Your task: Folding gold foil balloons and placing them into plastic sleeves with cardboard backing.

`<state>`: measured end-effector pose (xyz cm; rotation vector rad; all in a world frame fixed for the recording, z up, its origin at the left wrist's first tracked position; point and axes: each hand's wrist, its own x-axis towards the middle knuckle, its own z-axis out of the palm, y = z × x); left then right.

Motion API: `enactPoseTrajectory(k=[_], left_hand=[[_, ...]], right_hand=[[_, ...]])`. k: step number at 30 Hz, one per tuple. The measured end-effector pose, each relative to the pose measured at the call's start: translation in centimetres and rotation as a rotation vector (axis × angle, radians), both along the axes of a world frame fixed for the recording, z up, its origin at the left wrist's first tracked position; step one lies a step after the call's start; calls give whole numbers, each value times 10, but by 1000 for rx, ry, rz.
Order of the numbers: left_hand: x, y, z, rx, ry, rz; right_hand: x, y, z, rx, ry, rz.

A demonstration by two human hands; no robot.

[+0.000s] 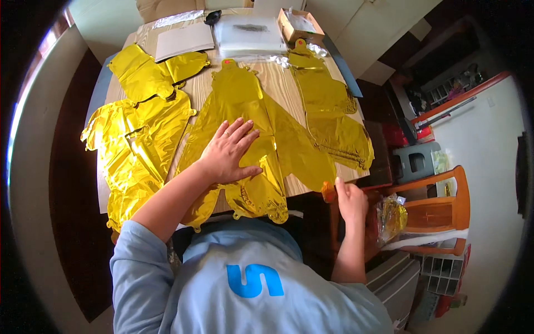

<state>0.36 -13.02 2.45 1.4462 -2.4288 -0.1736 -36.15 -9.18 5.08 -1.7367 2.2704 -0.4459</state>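
A flat gold foil balloon lies across the middle of the table and hangs over its near edge. My left hand rests flat on it with the fingers stretched out. At the table's near right edge, my right hand is closed, with the thumb up, at the lower right tip of this balloon. An orange-looking crumpled bit shows beside the thumb; the fingers partly hide the grip. Another gold foil balloon, wrinkled, lies to the left, and a third gold foil balloon lies to the right.
At the back of the wooden table are a stack of clear plastic sheets, a grey board and a small box. A wooden chair at the right bears a clear bag with gold foil. A grey stool stands behind it.
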Motion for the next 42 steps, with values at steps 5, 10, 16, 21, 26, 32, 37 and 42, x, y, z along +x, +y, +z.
enactPoseTrajectory(k=[5, 10, 16, 21, 26, 32, 37, 42], left_hand=[[3, 0, 1, 10, 14, 5], [3, 1, -1, -29, 66, 2], [10, -1, -17, -114, 141, -56], [24, -18, -58, -370, -242, -73], [16, -4, -23, -12, -353, -48], [23, -3, -20, -91, -90, -128], [25, -9, 3, 75, 477, -25], [25, -33, 26, -69, 473, 3]], right_hand=[[15, 12, -38, -26, -983, -63], [67, 28, 26, -365, -545, 310], [148, 5, 31, -349, -442, 1246], [145, -17, 32, -66, -689, 1321], [121, -86, 17, -287, -394, 994], [129, -101, -12, -60, 178, 1146], [133, -99, -23, -82, 173, 1123], [129, -98, -23, -77, 141, 1125]])
